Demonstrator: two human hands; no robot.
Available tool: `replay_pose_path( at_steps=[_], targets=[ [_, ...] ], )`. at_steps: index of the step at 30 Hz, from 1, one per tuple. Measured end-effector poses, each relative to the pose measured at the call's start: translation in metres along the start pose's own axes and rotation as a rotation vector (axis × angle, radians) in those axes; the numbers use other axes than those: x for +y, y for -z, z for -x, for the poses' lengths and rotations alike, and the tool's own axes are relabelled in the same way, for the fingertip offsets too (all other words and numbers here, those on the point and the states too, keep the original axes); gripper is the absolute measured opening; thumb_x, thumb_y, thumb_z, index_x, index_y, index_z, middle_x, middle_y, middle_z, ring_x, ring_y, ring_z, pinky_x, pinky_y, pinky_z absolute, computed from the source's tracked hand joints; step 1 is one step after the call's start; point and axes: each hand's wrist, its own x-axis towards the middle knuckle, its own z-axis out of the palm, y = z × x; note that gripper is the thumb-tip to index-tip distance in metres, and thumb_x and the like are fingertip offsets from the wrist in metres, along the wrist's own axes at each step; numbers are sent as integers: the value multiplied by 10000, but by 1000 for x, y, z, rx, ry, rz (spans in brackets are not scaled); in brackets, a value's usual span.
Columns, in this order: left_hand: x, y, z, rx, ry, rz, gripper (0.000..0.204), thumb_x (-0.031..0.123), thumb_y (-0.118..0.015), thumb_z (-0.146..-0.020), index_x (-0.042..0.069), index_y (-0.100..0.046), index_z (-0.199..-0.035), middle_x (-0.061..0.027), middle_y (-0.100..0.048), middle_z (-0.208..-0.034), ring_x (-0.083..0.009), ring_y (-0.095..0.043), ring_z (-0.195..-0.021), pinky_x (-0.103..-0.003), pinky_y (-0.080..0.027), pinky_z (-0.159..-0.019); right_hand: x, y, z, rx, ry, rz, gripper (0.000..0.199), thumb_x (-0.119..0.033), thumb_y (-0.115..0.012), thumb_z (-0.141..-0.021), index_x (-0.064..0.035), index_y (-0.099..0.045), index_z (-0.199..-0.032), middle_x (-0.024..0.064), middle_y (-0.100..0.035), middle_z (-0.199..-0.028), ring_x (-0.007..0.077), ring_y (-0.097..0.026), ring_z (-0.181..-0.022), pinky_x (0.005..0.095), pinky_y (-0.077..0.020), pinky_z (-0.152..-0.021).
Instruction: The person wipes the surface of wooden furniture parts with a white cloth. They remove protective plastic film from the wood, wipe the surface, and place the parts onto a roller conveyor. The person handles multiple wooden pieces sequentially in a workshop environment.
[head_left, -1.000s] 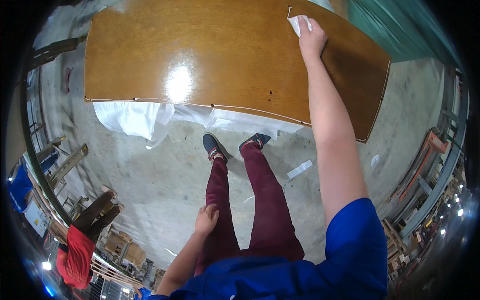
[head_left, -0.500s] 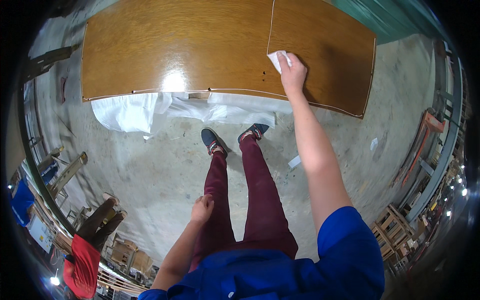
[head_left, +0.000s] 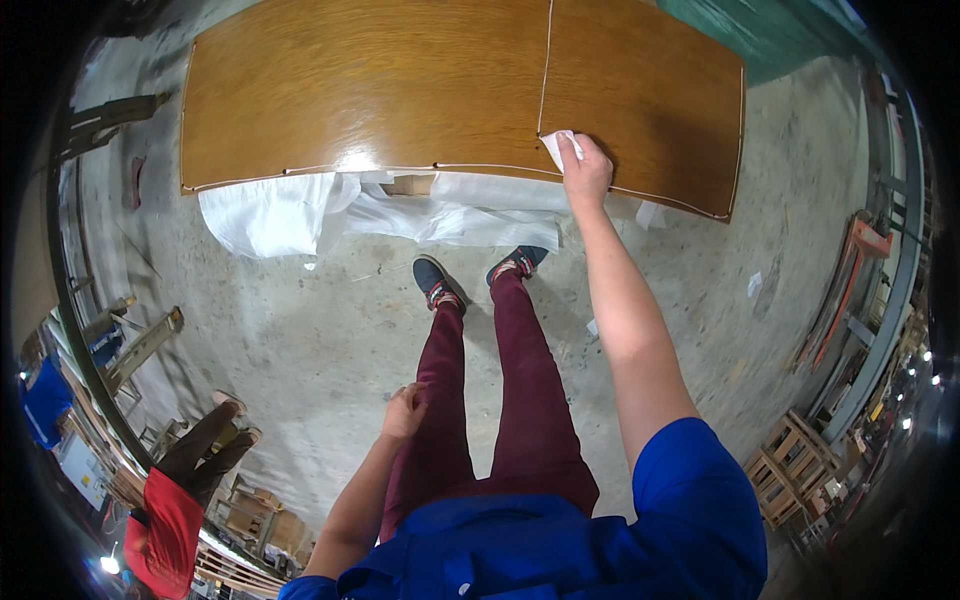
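In the head view we are looking down at our own legs in dark red trousers [head_left: 500,400] and dark shoes, standing on a grey concrete floor [head_left: 300,330]. We are stretching our right hand [head_left: 585,172] forward and pressing it flat onto a white cloth [head_left: 556,146], with the fingers closed over the cloth and holding it against the glossy brown wooden panel [head_left: 400,90]. The cloth is lying near the panel's front edge, right at the thin pale seam that is running across the panel from back to front. The panel is resting like a table top over crumpled white plastic sheeting [head_left: 300,210], which is hanging out beneath its front edge and down to the floor.

Our left hand [head_left: 405,410] is hanging low beside our left thigh, loosely curled and holding nothing that we can make out. At the lower left another person in a red top [head_left: 165,525] is standing well apart from us, among wooden frames. Wooden crates [head_left: 790,465] are sitting at the right, near a metal rack.
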Motion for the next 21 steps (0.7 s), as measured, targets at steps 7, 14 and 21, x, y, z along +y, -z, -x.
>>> replay_pose_path(
  at_steps=[7, 14, 21],
  targets=[
    [2, 4, 23, 14, 69, 183, 196, 142, -668, -770, 23, -617, -918, -131, -631, -792, -245, -620, -740, -332, -494, -687, -16, 21, 8, -43, -31, -102, 272, -302, -625, -828, -41, -656, -899, 139, -660, -822, 273, -631, -744, 360, -483, -689],
    [-35, -12, 117, 323, 286, 271, 449, 457, -605, -792, 11, -607, -838, -216, -629, -817, -365, -606, -775, -426, -475, -690, -85, 70, 44, -623, -903, -1605, 324, -392, -564, -848, -136, -542, -1045, 16, -499, -695, 117, -455, -565, 263, -386, -484],
    [-52, -114, 237, 697, 257, 569, 268, 286, -515, -795, 49, -621, -865, -194, -638, -836, -359, -613, -783, -441, -471, -697, -186, 92, 172, -1404, -1138, -1310, 382, -513, -410, -916, -187, -582, -1016, 11, -446, -535, 85, -284, -326, 219, -206, -321]
  ],
)
